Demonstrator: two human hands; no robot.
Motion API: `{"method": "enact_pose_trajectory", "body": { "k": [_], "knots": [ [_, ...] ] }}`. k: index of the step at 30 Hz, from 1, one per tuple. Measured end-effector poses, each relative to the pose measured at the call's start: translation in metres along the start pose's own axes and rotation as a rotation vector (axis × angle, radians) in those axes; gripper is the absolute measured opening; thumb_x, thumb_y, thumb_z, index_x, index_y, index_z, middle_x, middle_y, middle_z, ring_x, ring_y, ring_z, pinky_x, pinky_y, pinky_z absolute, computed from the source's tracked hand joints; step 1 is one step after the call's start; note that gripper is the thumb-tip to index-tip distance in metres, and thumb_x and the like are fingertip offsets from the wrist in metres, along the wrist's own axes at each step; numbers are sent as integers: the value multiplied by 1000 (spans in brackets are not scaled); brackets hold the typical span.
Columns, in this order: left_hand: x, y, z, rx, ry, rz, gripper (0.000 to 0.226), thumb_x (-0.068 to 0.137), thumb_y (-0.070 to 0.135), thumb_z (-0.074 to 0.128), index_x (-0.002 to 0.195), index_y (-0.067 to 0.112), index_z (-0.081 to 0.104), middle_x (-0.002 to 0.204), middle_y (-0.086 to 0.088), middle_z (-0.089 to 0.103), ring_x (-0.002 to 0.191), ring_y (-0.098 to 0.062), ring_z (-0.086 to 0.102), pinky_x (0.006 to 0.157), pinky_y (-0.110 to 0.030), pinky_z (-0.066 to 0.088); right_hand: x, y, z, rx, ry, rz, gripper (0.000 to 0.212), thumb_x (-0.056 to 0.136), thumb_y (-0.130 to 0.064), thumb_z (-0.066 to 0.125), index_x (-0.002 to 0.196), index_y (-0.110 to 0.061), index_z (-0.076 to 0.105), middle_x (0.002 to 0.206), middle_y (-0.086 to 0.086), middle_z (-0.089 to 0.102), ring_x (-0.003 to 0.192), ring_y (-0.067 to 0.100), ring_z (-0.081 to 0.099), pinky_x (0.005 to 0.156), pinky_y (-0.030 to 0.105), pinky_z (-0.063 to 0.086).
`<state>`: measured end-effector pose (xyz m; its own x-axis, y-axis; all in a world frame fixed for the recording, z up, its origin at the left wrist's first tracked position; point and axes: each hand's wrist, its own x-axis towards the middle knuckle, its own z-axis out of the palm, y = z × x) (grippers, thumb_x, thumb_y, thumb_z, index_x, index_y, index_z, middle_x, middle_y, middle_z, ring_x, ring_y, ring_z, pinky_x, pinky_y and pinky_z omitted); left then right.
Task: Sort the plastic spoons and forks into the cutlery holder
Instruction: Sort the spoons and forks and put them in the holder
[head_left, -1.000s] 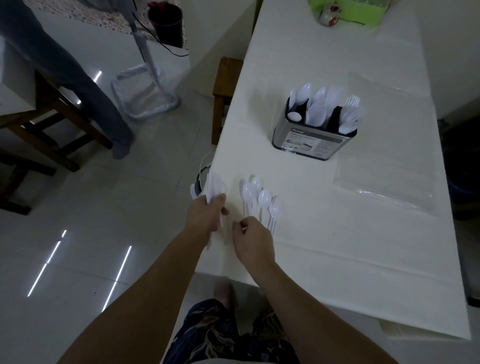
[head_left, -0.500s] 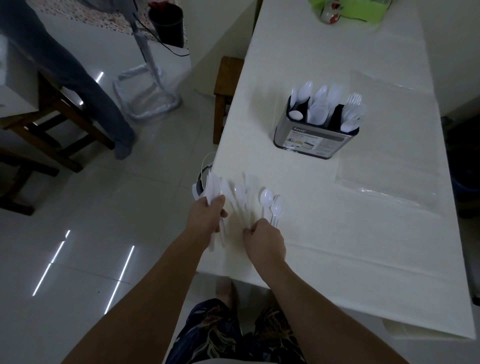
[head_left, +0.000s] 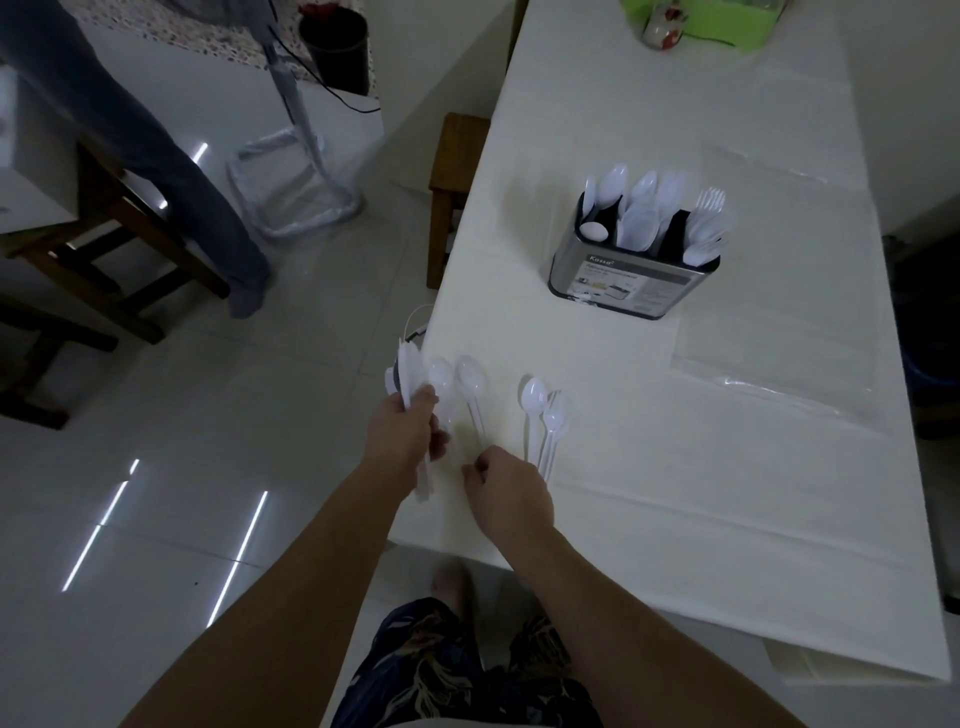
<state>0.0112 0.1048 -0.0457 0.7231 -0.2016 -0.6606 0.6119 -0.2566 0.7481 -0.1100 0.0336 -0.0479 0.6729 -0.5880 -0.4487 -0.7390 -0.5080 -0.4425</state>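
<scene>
table | cutlery holder: well beyond both hands | left hand: clenched round spoon bundle | right hand: pinching one spoon, newly lifted from the row toward the bundle | two spoons left, just right of fingers

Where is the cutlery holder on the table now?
In the head view, the cutlery holder stands upright mid-table, beyond both hands, right of the wooden stool and just left of a clear plastic sheet.
</scene>
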Motion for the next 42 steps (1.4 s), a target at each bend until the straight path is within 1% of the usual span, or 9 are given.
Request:
{"method": "enact_pose_trajectory", "body": {
  "k": [4, 7, 10, 14, 21, 26, 35, 38, 42],
  "knots": [
    [1, 2, -7, -62, 27, -16, 21, 96, 24, 55, 89, 5, 60, 60, -5, 50, 48, -17, 48, 47, -30, 44, -4, 3, 1, -23, 53, 17, 23, 96, -38, 43, 92, -20, 58, 80, -3, 65, 73, 19, 63, 68, 38, 57],
    [2, 0, -10, -84, 32, -27, 19, 96, 22, 56, 89, 5, 60, 60, -4, 49, 44, -14, 43, 42, -26, 39, -6, 13, -6, 19, 149, 153, 16, 96, -34, 43, 94, -20, 50, 83, 0, 66, 76, 24, 65, 68, 39, 56],
    [1, 0, -8, -79, -1, -33, 18, 96, 22, 56, 90, 6, 60, 59, -3, 50, 43, -12, 42, 42, -25, 38, -7, 30, -14, 89, 209, 309, 15, 98, -30, 41, 100, -15, 43, 96, 7, 65, 87, 32, 65, 72, 41, 54],
    [-2, 1, 0, -64, -41, -25, 17, 96, 22, 56, 89, 7, 60, 60, -4, 50, 45, -13, 43, 43, -25, 39, -5, 48, -22, 112, 195, 396, 14, 98, -29, 38, 95, -16, 43, 93, 7, 64, 82, 30, 62, 71, 42, 54],
    [-5, -1, 8, -45, -58, -21, 19, 95, 23, 56, 94, 4, 62, 59, -4, 51, 47, -15, 44, 43, -26, 39, -5, 57, -24, 176, 197, 410, 17, 98, -29, 37, 95, -16, 47, 87, 5, 63, 76, 25, 60, 68, 40, 54],
    [-6, -2, 9, -26, -48, -16, 22, 95, 23, 56, 95, 2, 62, 56, -4, 50, 44, -15, 43, 43, -26, 38, -7, 54, -23, 211, 180, 407, 28, 95, -43, 42, 95, -16, 46, 87, 3, 63, 79, 27, 62, 69, 39, 53],
    [-7, -6, 8, -14, -63, -15, 26, 95, 23, 56, 100, -2, 62, 60, -6, 51, 48, -17, 45, 45, -28, 40, -5, 57, -26, 218, 271, 425, 10, 99, -25, 40, 95, -16, 36, 85, 6, 61, 70, 24, 58, 58, 31, 44],
    [-8, -6, 9, -32, -75, -31, 27, 95, 22, 56, 102, -3, 62, 60, -6, 50, 47, -16, 44, 43, -27, 39, -3, 57, -28, 107, 243, 335, 9, 97, -29, 44, 95, -21, 46, 84, -1, 61, 69, 18, 57, 56, 29, 42],
    [-9, -3, 8, -60, -73, -38, 20, 94, 22, 56, 95, 2, 61, 58, -4, 50, 47, -15, 43, 43, -26, 38, -1, 56, -26, 24, 198, 313, 18, 92, -35, 50, 93, -17, 55, 85, -1, 61, 74, 19, 60, 65, 33, 53]
  ]
}}
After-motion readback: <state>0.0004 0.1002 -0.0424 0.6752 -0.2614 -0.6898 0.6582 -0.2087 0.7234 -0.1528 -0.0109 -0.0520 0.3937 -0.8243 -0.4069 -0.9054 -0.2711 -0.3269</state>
